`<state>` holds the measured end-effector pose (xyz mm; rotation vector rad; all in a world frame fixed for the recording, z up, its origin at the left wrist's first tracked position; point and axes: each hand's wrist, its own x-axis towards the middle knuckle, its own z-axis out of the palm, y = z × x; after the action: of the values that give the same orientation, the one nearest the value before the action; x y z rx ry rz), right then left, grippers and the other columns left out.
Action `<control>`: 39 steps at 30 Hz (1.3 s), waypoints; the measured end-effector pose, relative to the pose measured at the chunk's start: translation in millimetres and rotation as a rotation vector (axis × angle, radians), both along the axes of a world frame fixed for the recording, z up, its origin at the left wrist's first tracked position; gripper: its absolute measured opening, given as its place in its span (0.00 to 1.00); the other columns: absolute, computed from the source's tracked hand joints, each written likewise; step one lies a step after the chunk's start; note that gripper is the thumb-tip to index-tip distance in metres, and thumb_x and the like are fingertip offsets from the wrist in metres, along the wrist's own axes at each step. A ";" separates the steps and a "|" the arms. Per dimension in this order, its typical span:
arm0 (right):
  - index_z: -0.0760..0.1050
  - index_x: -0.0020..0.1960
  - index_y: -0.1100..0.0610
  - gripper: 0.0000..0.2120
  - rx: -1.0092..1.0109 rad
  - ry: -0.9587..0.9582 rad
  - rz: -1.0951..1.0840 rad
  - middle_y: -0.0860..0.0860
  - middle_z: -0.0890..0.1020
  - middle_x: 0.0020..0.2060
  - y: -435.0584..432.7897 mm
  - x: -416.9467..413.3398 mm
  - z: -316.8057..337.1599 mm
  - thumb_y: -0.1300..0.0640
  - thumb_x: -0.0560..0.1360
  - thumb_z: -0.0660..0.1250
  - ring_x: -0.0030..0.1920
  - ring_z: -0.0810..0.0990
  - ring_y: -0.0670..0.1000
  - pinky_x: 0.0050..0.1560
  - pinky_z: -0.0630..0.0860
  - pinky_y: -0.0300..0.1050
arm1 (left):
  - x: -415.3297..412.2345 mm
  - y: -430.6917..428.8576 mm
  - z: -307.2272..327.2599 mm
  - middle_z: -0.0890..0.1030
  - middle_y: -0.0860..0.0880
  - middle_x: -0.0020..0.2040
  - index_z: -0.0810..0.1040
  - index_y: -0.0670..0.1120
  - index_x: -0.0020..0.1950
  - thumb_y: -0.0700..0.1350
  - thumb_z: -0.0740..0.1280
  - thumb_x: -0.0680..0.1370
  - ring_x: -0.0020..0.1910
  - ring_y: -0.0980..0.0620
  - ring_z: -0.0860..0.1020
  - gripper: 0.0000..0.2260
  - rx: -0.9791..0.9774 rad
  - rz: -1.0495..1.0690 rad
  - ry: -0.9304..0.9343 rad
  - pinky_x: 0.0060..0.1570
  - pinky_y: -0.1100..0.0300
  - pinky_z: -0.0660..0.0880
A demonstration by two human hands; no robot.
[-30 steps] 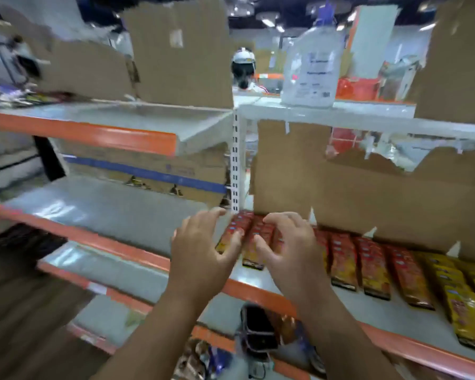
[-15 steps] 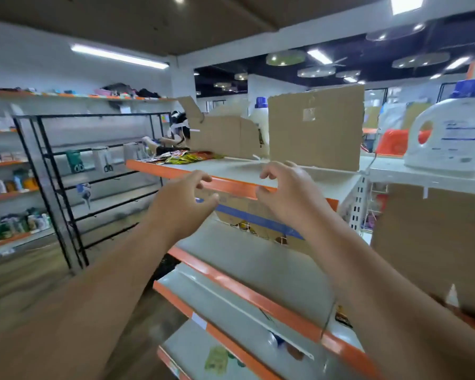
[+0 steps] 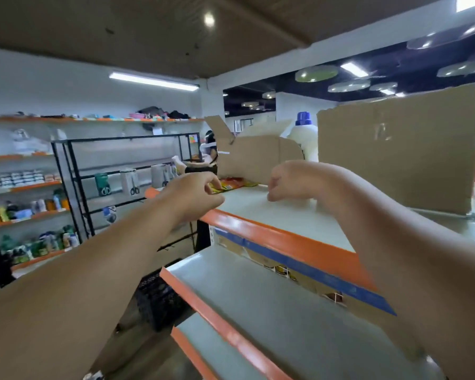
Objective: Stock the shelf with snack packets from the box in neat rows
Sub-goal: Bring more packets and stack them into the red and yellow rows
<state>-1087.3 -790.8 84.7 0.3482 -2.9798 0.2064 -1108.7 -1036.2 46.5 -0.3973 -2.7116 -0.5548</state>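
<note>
Empty-handed: left hand [image 3: 195, 197], right hand [image 3: 287, 182] loosely curled, holding nothing, raised over white orange-edged top shelf [image 3: 258, 211]. Far left on it, red-yellow snack packets [image 3: 232, 185]; likely reaching to straighten them.

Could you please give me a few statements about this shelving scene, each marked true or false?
1. The left hand and the right hand hold nothing. True.
2. The white bottle has a red cap. False: its cap is blue.
3. Some snack packets lie at the far end of the top shelf. True.
4. The black crate stands on the top shelf. False: it sits low down, beside the shelving.
</note>
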 end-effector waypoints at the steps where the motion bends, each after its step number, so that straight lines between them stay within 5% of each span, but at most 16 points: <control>1: 0.79 0.60 0.53 0.14 0.032 -0.018 0.015 0.50 0.80 0.56 -2.4 -11.8 3.8 0.47 0.78 0.68 0.56 0.79 0.54 0.62 0.76 0.54 | -13.5 -2.0 -0.7 0.79 0.59 0.53 0.76 0.64 0.58 0.59 0.68 0.77 0.52 0.54 0.78 0.11 -0.005 0.009 -0.002 0.51 0.54 0.76; 6: 0.80 0.56 0.51 0.10 0.105 -0.065 0.039 0.52 0.82 0.49 -18.2 -71.4 13.9 0.47 0.79 0.67 0.43 0.79 0.52 0.42 0.74 0.44 | -88.1 -17.7 -14.2 0.79 0.56 0.55 0.77 0.60 0.61 0.57 0.69 0.77 0.53 0.51 0.78 0.13 0.031 0.031 -0.057 0.55 0.53 0.77; 12: 0.79 0.58 0.51 0.12 0.196 -0.143 0.011 0.53 0.83 0.54 -52.8 -146.1 11.4 0.47 0.79 0.67 0.54 0.82 0.56 0.57 0.77 0.50 | -179.0 -35.5 -20.2 0.79 0.54 0.58 0.78 0.58 0.64 0.55 0.70 0.77 0.55 0.50 0.78 0.15 0.056 -0.011 -0.058 0.46 0.57 0.73; 20: 0.79 0.61 0.56 0.15 0.176 -0.229 -0.155 0.55 0.82 0.50 -106.2 -243.4 -3.7 0.48 0.79 0.67 0.46 0.84 0.55 0.37 0.76 0.45 | -313.2 -53.0 -26.2 0.82 0.50 0.61 0.82 0.52 0.65 0.48 0.68 0.80 0.59 0.48 0.79 0.14 0.095 -0.113 -0.050 0.63 0.53 0.77; 25: 0.81 0.57 0.55 0.15 0.109 -0.239 -0.279 0.54 0.84 0.51 -131.8 -302.3 -13.8 0.47 0.77 0.67 0.47 0.85 0.55 0.50 0.84 0.52 | -367.1 -54.8 -25.3 0.84 0.54 0.57 0.84 0.59 0.57 0.53 0.68 0.74 0.55 0.50 0.81 0.13 0.020 -0.204 -0.086 0.60 0.54 0.79; 28: 0.79 0.54 0.57 0.11 0.209 -0.241 -0.265 0.52 0.80 0.43 -150.7 -324.1 -23.9 0.55 0.79 0.61 0.37 0.78 0.52 0.34 0.73 0.43 | -382.3 -52.1 -21.1 0.84 0.55 0.54 0.84 0.60 0.55 0.62 0.67 0.69 0.52 0.51 0.81 0.18 -0.036 -0.262 -0.145 0.58 0.53 0.80; 31: 0.76 0.53 0.55 0.09 0.164 -0.201 -0.223 0.51 0.77 0.41 -157.1 -341.2 -40.9 0.52 0.81 0.59 0.37 0.74 0.52 0.35 0.67 0.45 | -394.7 -46.0 -23.0 0.84 0.57 0.54 0.83 0.61 0.58 0.66 0.66 0.70 0.54 0.50 0.80 0.20 -0.091 -0.330 -0.166 0.61 0.52 0.78; 34: 0.73 0.55 0.49 0.05 0.091 -0.214 -0.183 0.47 0.75 0.39 -153.4 -347.4 -50.0 0.51 0.81 0.63 0.42 0.74 0.52 0.42 0.68 0.45 | -405.0 -42.4 -29.2 0.83 0.57 0.56 0.81 0.61 0.60 0.57 0.71 0.75 0.56 0.50 0.80 0.14 -0.093 -0.373 -0.148 0.60 0.52 0.77; 37: 0.74 0.42 0.47 0.06 -0.018 -0.186 -0.165 0.49 0.76 0.36 -150.4 -345.8 -49.1 0.51 0.78 0.67 0.40 0.76 0.54 0.40 0.71 0.46 | -404.0 -42.4 -32.3 0.83 0.57 0.54 0.80 0.59 0.57 0.53 0.76 0.69 0.55 0.52 0.80 0.17 0.053 -0.401 -0.168 0.59 0.51 0.79; 39: 0.75 0.43 0.48 0.05 -0.081 -0.142 -0.180 0.51 0.80 0.39 -149.5 -343.4 -46.8 0.50 0.76 0.70 0.41 0.80 0.55 0.42 0.78 0.49 | -399.9 -42.0 -32.1 0.84 0.57 0.51 0.79 0.58 0.54 0.48 0.77 0.68 0.53 0.52 0.81 0.17 0.187 -0.457 -0.198 0.57 0.50 0.80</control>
<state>-1430.7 -940.3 37.9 0.0577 -3.1066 0.3448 -1508.7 -1078.2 14.5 -0.9662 -2.7223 -1.0082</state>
